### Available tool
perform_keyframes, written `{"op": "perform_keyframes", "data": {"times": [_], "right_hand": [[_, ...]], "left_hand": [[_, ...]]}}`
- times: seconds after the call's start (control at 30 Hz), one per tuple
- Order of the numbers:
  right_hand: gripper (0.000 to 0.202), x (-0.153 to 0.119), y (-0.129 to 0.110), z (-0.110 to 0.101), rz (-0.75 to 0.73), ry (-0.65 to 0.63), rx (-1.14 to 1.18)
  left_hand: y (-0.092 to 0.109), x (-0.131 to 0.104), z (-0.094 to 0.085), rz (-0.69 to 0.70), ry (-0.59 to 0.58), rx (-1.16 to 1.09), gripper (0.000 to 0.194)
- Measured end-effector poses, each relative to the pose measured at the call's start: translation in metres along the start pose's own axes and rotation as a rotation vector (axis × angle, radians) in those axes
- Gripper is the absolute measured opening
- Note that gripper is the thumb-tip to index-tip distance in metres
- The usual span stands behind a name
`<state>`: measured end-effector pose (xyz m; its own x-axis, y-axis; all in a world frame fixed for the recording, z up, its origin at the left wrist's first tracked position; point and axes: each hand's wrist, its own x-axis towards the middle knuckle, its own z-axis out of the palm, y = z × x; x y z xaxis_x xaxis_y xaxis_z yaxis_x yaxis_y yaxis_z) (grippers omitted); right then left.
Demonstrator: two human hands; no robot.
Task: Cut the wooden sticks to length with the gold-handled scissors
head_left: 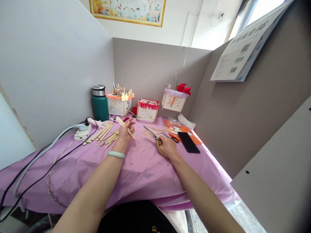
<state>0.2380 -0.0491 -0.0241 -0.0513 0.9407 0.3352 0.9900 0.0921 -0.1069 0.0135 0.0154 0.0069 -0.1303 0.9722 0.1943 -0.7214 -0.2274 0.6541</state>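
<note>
My left hand is closed around a few pale wooden sticks, which slant across the palm and poke out at both ends. A jade-coloured bangle circles that wrist. In my right hand is a pair of scissors with gold handles. Its blades point up and left toward the middle of the table, apart from the held sticks. To the left of my left hand lies a pile of similar sticks. Short cut pieces are scattered beyond the scissor blades.
A pink cloth covers the table. Behind stand a green bottle, a stick-filled paper box, and a red-fringed box; another box hangs. A black phone lies right, a power strip with cables left. Grey partitions enclose the table.
</note>
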Motion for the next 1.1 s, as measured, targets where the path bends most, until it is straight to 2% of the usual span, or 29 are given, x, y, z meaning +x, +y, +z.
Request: {"op": "perform_keyframes", "data": {"times": [0.1,0.17,0.33,0.4,0.5,0.6,0.77,0.9,1.1], "right_hand": [[0.032,0.001,0.001,0.002,-0.003,0.012,-0.016],[0.032,0.001,0.001,0.003,-0.008,0.016,-0.019],[0.030,0.001,0.001,0.003,-0.017,0.008,-0.010],[0.030,0.001,0.001,0.002,-0.015,0.007,-0.008],[0.031,0.000,0.000,0.000,-0.009,-0.006,-0.007],[0.033,0.000,0.000,0.000,-0.005,-0.013,-0.004],[0.033,-0.001,0.000,0.000,-0.008,-0.012,-0.005],[0.033,0.000,0.000,0.000,-0.009,-0.001,-0.004],[0.032,0.000,0.001,0.003,-0.011,0.002,-0.009]], "left_hand": [[0.000,-0.002,0.001,0.135,0.149,0.042,0.048],[-0.002,-0.002,0.002,0.154,0.178,0.086,0.057],[-0.009,-0.002,0.006,0.110,0.177,0.236,0.042],[-0.009,-0.004,0.008,0.054,0.110,0.239,0.037],[-0.006,-0.006,0.007,-0.038,-0.062,0.157,0.033],[0.001,-0.007,0.002,-0.061,-0.097,0.028,0.030],[0.009,-0.006,-0.006,0.024,0.063,-0.192,0.031],[0.009,-0.006,-0.003,0.107,0.206,-0.121,0.039],[0.010,-0.004,0.000,0.206,0.307,-0.005,0.044]]}}
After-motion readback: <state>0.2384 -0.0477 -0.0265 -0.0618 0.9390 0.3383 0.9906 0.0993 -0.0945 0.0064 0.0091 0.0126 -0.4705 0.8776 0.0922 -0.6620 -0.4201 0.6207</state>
